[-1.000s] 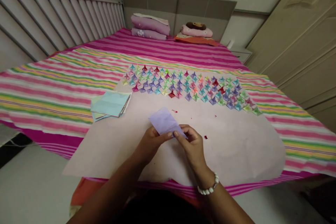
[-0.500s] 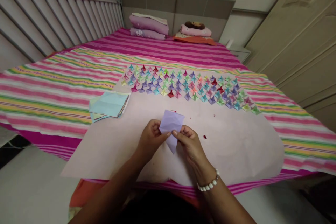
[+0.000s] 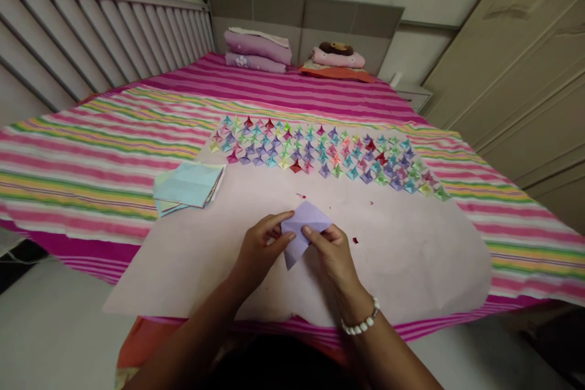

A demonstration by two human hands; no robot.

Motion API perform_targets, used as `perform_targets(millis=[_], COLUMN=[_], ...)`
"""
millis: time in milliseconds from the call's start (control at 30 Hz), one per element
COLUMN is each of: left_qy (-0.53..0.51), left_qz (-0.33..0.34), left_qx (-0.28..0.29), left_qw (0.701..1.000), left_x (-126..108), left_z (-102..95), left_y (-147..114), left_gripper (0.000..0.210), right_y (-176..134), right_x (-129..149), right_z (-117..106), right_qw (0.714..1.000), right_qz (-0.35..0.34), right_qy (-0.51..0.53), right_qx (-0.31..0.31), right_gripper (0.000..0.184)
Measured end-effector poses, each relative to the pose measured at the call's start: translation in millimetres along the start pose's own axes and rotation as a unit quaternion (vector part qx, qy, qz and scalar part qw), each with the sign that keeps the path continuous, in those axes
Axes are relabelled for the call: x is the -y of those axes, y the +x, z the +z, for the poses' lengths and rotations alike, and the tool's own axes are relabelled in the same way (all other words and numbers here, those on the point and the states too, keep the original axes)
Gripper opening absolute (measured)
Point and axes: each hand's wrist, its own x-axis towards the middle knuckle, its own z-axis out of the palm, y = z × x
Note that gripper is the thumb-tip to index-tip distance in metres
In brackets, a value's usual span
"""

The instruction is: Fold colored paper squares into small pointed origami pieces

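"Left hand (image 3: 265, 241) pinches the left edge of the purple paper (image 3: 309, 214) between thumb and forefinger, as my remote feed gives it."

"And the right hand (image 3: 336, 256)?"

"Gripping too: I see its thumb pressed on the paper's face, the other fingers partly hidden behind the right-hand corner."

"Which way does the paper point?"

"Its narrow tip aims down toward the wearer and a little left; the long axis slants from there up to the right. Another corner points away, toward the headboard (image 3: 269, 6). It is over the near part of the pale sheet (image 3: 411, 256), between the wrists and the far rows; I can't judge from my seat whether it touches."

"Counts?"

"One purple paper, two hands. One stack of loose sheets (image 3: 189, 183) at left, plain light blue on top, layers too tight for me to count. Folded paper pieces (image 3: 297, 166) sit in staggered rows across the far side, dozens, too small for an exact figure. Nearer, I make out two red scraps (image 3: 355, 241) and two tinier specks (image 3: 371, 203)."

"Beyond that?"

"One white bracelet (image 3: 361, 326) on the right wrist, and two piles by the headboard: a purple pile (image 3: 258, 52) and a pink-and-orange pile (image 3: 337, 61). Striped bedding (image 3: 77, 170) lies under the pale sheet."
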Motion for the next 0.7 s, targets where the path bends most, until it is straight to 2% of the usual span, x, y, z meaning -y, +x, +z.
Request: perform_targets(millis=[167, 267, 433, 467, 600, 700], left_qy=[-0.117, -0.159, -0.168, -0.168, -0.181, -0.179], left_qz=[-0.084, -0.094, -0.119, -0.126, -0.140, -0.147], left_qx=[0.013, 0.019, 0.040, 0.046, 0.048, 0.041], left_qw=[0.989, 0.983, 0.978, 0.977, 0.972, 0.972], left_x=[-0.2, -0.7, -0.8, -0.4, 2.3, 4.3], left_z=[2.0, 2.0, 2.3, 3.1, 6.5, 7.1], left_y=[0.4, 1.7, 2.9, 2.8, 1.7, 1.0], left_gripper=[0.030, 0.022, 0.021, 0.021, 0.023, 0.022], right_y=[2.0, 4.9, 6.4, 6.1, 5.2, 8.2], right_x=[0.2, 1.9, 4.3, 4.5, 4.4, 4.2], right_z=[-4.8, -2.7, 3.3, 4.3, 6.8, 5.6], right_qw=[0.998, 0.999, 0.999, 0.999, 0.999, 0.999], right_qz=[-0.026, -0.030, -0.011, 0.002, 0.042, 0.025], right_qy=[-0.050, -0.033, 0.024, 0.031, 0.020, -0.006], right_qx=[0.009, 0.007, -0.020, -0.014, -0.009, -0.030], right_gripper=[0.015, 0.019, 0.054, 0.053, 0.024, 0.021])
